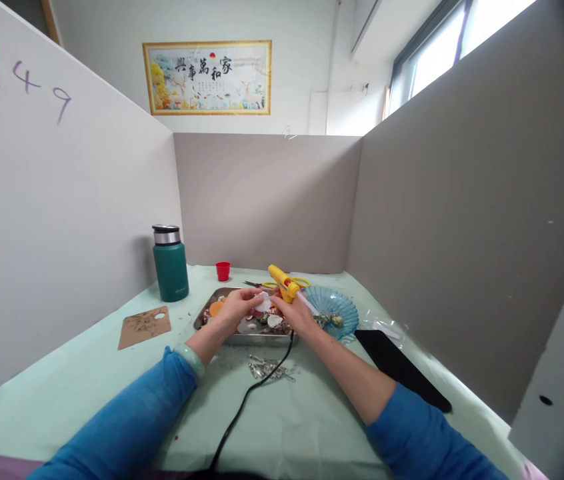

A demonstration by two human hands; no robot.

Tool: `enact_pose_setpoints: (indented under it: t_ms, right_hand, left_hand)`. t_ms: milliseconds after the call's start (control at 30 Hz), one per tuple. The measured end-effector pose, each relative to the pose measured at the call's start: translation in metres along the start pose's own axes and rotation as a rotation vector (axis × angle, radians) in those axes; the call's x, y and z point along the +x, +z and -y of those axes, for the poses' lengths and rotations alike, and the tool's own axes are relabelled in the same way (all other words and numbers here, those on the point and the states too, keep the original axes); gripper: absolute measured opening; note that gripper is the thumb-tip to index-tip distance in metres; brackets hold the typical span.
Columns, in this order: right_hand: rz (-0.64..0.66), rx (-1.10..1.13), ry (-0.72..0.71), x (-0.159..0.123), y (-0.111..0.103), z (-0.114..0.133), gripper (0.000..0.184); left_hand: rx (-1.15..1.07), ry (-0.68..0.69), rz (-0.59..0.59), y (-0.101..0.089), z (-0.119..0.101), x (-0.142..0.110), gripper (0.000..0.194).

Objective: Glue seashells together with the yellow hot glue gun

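My right hand (296,315) is wrapped round a yellow glue gun (282,283), its nozzle pointing left toward a small white shell (264,304). My left hand (235,308) pinches that shell just above a metal tray (212,303) filled with several shells. The gun's black cord (242,407) trails toward me across the pale green table cover. Both hands meet over the tray's middle.
A blue glass dish (335,303) sits right of the tray, yellow scissors (298,281) behind it. A green flask (171,263) and red cup (223,271) stand at the back left. A brown card (145,327), metal bits (267,368) and a black flat object (402,368) lie around. Partition walls enclose three sides.
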State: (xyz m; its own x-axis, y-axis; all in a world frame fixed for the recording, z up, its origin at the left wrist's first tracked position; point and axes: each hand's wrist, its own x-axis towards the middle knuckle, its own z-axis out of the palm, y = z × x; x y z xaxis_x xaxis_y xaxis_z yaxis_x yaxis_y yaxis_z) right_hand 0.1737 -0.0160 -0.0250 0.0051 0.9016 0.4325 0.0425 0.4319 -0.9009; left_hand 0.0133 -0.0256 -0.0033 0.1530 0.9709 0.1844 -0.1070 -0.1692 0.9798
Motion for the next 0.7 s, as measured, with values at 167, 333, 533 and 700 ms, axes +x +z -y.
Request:
enact_pose_setpoints:
  t_ms: [167,333,533,700]
  right_hand:
    - [0.036,0.009,-0.005,0.0015,-0.0008,-0.0026,0.030]
    - [0.055,0.002,-0.016,0.0005,-0.0005,-0.0004,0.031]
    - [0.007,0.020,0.034,-0.0007,0.0009,0.0051,0.028]
    - [-0.082,0.033,0.047,0.0011,-0.0005,0.0028,0.029]
  left_hand:
    - [0.009,0.058,-0.028,-0.0041,0.0066,0.0060,0.045]
    - [-0.033,0.117,-0.027,-0.0044,0.0076,0.0078,0.042]
    - [-0.037,0.102,0.039,-0.0010,0.0037,0.0022,0.044]
    - [-0.005,0.021,0.052,0.0007,0.0021,-0.0012,0.050]
